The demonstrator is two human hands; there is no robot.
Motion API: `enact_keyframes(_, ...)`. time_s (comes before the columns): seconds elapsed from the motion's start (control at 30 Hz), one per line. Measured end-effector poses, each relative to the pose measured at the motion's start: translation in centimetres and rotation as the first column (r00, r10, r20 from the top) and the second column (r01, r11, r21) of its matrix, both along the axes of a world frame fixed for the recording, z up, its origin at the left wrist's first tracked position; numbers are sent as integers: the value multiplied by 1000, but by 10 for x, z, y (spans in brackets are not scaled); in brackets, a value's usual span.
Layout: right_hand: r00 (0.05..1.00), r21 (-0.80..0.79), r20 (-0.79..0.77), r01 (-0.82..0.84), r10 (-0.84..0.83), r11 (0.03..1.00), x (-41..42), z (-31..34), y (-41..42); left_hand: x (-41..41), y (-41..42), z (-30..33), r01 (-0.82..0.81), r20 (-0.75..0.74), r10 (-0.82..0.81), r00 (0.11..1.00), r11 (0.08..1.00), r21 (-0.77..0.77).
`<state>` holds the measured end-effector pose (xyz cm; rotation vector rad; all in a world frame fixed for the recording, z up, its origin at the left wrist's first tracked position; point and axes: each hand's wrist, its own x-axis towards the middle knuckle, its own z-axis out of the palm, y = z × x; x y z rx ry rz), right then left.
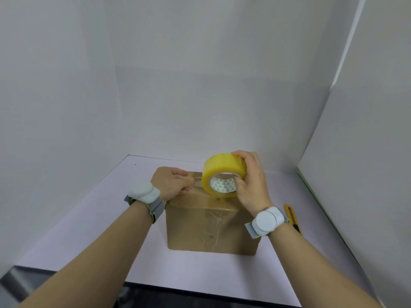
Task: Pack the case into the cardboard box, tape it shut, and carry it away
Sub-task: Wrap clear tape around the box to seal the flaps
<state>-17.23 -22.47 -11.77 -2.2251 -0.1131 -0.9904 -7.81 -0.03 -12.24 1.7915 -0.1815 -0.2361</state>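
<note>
At the middle of the worktop [89, 218]: a closed cardboard box [211, 232] stands with its flaps down; the case cannot be seen, so it is presumably already inside.
Left hand [172, 182]: curled shut on the far-left top edge of the box, apparently pinching the free end of the tape down against the cardboard.
Right hand [251, 181]: wrapped around a yellow roll of packing tape [223, 175], fingers over the rim and thumb in the core, holding the roll on edge just above the box top.
Tape already laid: a clear strip seems to run down the near face and over the near top edge, wrinkled in places.
Progress: packing and closing look done; taping is under way, with a fresh length being drawn across the top from left to right.
Left to do: finish and press this strip, cut it, then lift the box and carry it off.
Cutter: a yellow utility knife [293, 218] lies on the worktop just right of the box, near the right wrist, within easy reach.
Edges: white walls close the space at left, far and right; the worktop's near edge runs below the forearms.
Open room: bare surface lies left of and in front of the box; the right side is tighter, with the knife and wall close by.
Wrists: both carry white strapped devices.
</note>
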Motion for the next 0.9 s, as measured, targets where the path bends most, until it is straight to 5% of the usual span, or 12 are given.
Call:
enact_keyframes(0.53,1000,36,-28,-7,8,999,8,-11,5,-4,4,-2,-26,91,22,996,999,44)
enact_keyframes(0.9,999,-32,-40,-10,9,999,7,-4,9,-10,1,-4,-86,80,90,993,995,-56)
